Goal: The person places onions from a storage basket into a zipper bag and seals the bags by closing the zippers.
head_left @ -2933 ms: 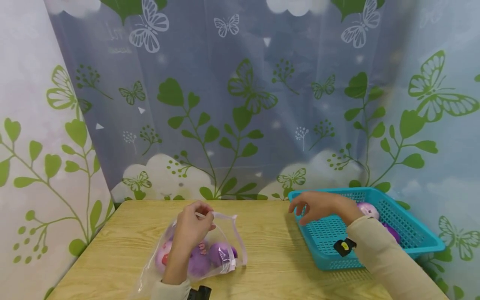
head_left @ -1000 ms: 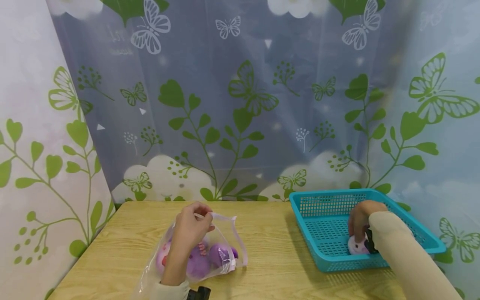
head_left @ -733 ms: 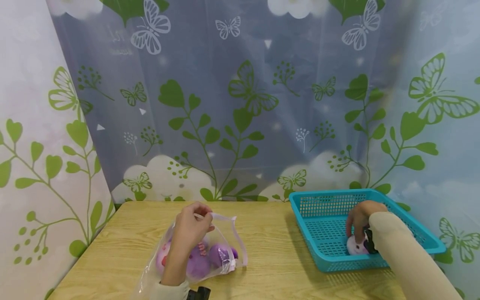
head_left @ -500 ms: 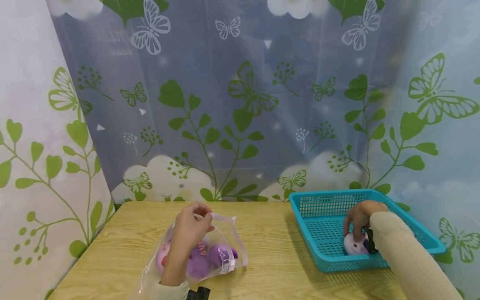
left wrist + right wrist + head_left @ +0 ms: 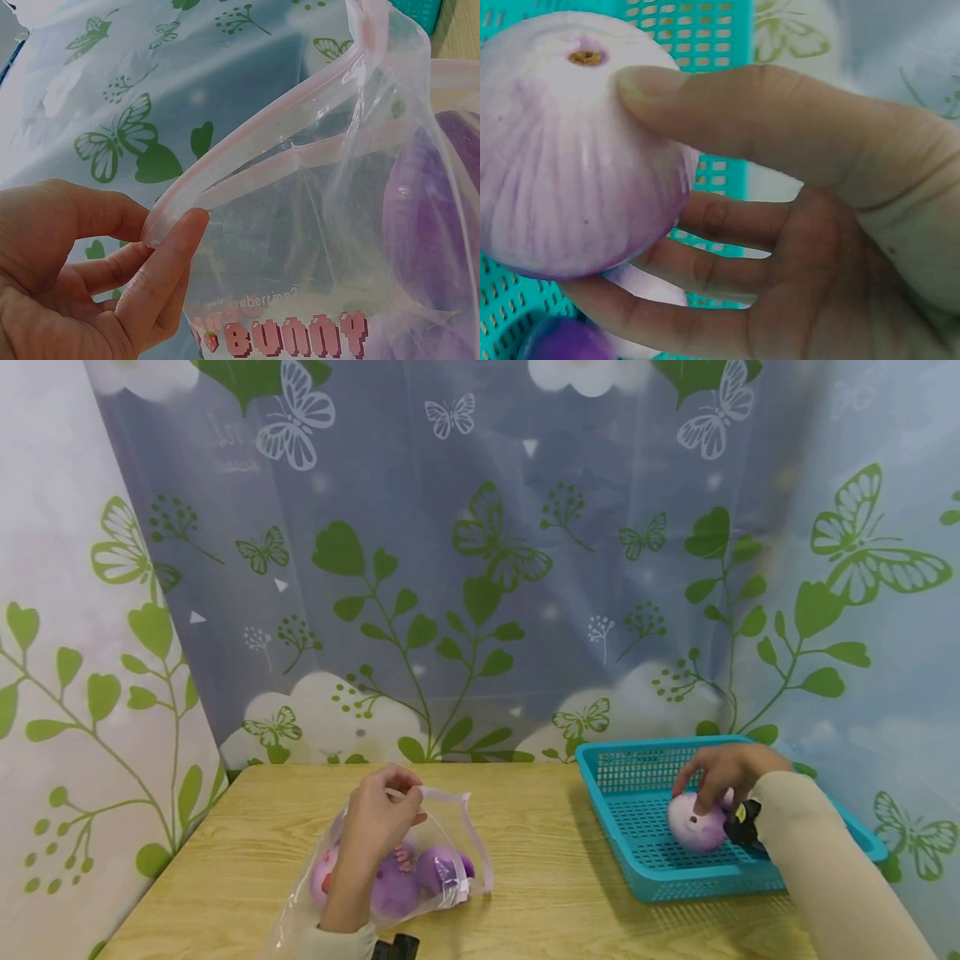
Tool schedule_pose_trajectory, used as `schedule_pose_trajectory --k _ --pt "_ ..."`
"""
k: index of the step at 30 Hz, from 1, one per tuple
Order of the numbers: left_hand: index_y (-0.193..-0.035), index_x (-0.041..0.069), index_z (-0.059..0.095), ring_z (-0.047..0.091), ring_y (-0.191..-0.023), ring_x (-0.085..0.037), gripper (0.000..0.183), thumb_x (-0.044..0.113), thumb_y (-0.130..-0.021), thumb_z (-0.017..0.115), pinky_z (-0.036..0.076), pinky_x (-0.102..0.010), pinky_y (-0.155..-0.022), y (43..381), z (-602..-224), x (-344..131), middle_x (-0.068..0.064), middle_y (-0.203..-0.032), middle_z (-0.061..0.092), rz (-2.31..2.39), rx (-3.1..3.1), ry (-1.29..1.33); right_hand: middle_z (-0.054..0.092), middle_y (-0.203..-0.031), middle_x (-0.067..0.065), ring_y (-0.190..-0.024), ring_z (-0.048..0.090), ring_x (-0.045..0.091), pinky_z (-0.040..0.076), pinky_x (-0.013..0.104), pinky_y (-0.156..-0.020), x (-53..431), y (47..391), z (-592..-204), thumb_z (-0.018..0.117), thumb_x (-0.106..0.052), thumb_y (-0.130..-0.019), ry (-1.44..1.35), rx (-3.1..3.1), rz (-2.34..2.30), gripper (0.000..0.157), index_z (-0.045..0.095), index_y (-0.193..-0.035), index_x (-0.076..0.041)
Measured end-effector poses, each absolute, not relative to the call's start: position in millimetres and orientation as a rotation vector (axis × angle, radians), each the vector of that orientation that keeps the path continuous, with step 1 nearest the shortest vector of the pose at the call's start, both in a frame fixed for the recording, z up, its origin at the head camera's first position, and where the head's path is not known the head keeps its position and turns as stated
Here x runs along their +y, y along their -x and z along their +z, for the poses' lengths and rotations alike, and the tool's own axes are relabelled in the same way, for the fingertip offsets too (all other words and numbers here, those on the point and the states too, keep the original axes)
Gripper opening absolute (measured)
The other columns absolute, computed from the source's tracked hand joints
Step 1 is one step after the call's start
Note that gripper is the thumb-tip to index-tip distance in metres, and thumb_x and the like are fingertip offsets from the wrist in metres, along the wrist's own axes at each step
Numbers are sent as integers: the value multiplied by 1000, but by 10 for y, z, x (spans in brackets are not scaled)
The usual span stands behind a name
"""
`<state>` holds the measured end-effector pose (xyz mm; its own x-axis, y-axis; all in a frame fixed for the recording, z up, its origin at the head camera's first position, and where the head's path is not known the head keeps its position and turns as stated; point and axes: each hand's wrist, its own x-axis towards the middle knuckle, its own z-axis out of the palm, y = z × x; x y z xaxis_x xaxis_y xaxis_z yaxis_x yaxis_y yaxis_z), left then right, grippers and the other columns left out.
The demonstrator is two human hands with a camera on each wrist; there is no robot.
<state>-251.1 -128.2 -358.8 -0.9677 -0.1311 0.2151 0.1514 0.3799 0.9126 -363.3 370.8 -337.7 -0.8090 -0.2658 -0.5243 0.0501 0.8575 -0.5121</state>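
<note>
While left hand (image 5: 378, 814) pinches clear bag (image 5: 262, 247) by its edge, purple items (image 5: 397, 889) inside, right hand (image 5: 731, 772) grips white-purple onion (image 5: 577, 165) within turquoise basket (image 5: 660, 887); darker purple object (image 5: 566, 341) nearby.

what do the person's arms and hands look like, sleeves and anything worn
The left sleeve and right sleeve are plain cream. Each wrist has a black device, left and right, the right one with a small yellow mark. The left hand and right hand are ungloved.
</note>
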Motion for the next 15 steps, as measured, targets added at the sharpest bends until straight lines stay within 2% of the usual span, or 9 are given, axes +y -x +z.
schedule_pose_trajectory --k 5,11,15 --pt "-101 1 70 69 -68 -14 13 4 -93 61 67 -30 -66 2510 -3589 -1288 -15 -100 67 -1622 -2387 18 59 -127 25 -101 68 27 65 51 -84 3694 3634 -3266 77 -4 -87 234 2371 -795 51 60 -135 -4" --pt "-101 1 70 69 -67 -14 12 4 -93 61 67 -32 -67 2511 -3590 -1289 -15 -100 67 -1621 -2387 24 58 -133 27 -105 68 28 66 49 -84 3626 3622 -3158 78 -12 -89 342 2427 -843 51 62 -137 -8" --pt "-101 1 70 70 -67 -14 13 5 -93 61 67 -33 -67 2509 -3590 -1290 -15 -100 67 -1617 -2391 24 55 -137 30 -107 67 27 66 46 -83 3540 3600 -3085 78 -14 -91 413 2463 -863 52 61 -139 -6"
